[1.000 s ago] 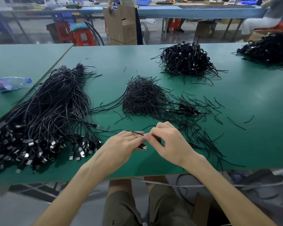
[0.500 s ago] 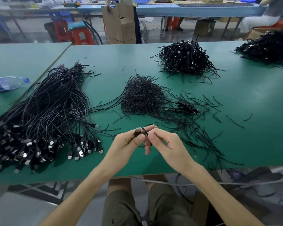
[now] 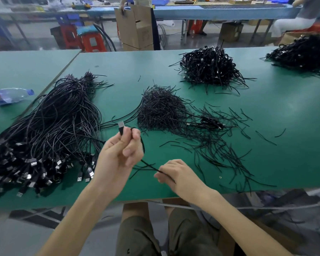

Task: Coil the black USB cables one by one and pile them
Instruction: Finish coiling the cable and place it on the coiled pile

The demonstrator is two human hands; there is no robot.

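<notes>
1. Reference. The heap of short black wire ties [image 3: 161, 109] lies on the green table mat [image 3: 284, 115]. All positions below are given from this heap.

2. Left hand. The left hand [image 3: 118, 156] is raised on the near-left side of the heap. Its thumb and fingers are curled round one black USB cable [image 3: 148, 164], gripping it just below the silver-tipped USB plug [image 3: 121, 126]. The plug stands upright above the fingertips.

3. Right hand. The right hand [image 3: 175, 174] sits on the near side of the heap, low over the mat and close to its near edge. Thumb and forefinger pinch the same cable. The cable runs in a slanting line from the left hand down to the right hand. Where it goes past the right hand cannot be told.

4. Stock. A large bundle of uncoiled black USB cables [image 3: 54, 126] lies left of the heap, with the plugs massed at its near end.

5. Loose ties. Single ties are scattered right of the heap and on its near-right side. One coiled black cable [image 3: 209, 121] lies among them, just right of the heap.

6. Output. A pile of coiled black cables [image 3: 209, 67] sits beyond the heap and to its right. A second pile [image 3: 307, 52] lies farther right, well apart.

7. Other items. A clear plastic bottle with a blue cap [image 3: 9, 96] lies far left of the heap, past the bundle. A brown cardboard box [image 3: 137, 26] stands beyond the heap, off the table.
</notes>
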